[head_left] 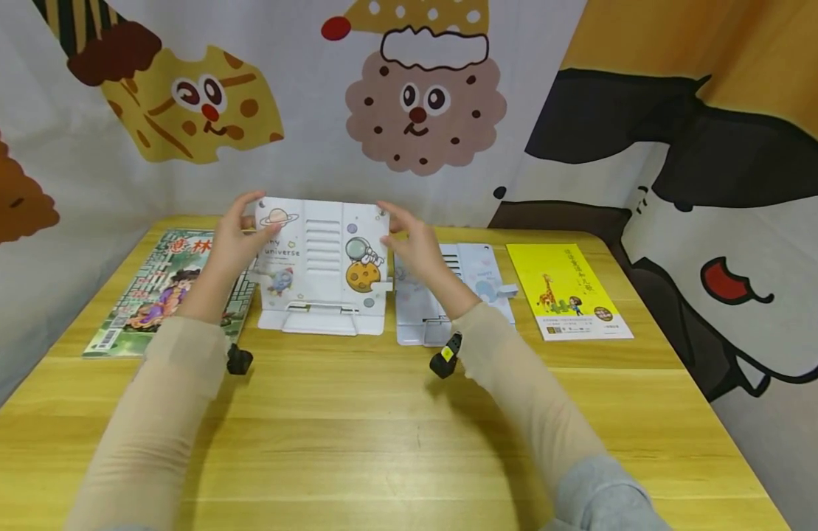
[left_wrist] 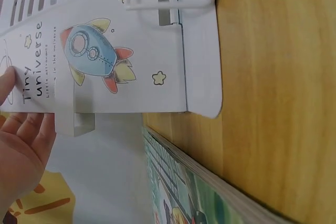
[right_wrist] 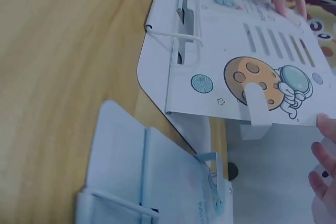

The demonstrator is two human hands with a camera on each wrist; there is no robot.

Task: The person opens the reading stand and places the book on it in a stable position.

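White and printed with a ringed planet, a rocket and an astronaut on an orange moon, a book stand (head_left: 325, 286) is raised at the far side of the desk (head_left: 355, 442), a little left of the middle, with its lower plate toward the near side. Both hands hold it by its upper part. The left hand (head_left: 231, 240) has its fingers partly closed at the left edge, the thumb on the printed front and the other fingers round the side and behind. The right hand (head_left: 411, 242) has its fingers curved with a small gap between them, the forefinger at the top right corner and the thumb at the right edge, gripping the same stand. Just to the right, partly hidden by the right arm, a pale blue stand (head_left: 486, 274) lies on the desk. Farther right lies a yellow book (head_left: 564, 284) with a giraffe and a small figure on its cover. On the left, partly behind the left arm, is a green magazine (head_left: 150, 295). Beige sleeves (head_left: 156, 391) cover the forearms, and a small black device (head_left: 239, 360) shows at the left wrist. Behind the desk hangs a curtain (head_left: 309, 110) with cartoon biscuits.
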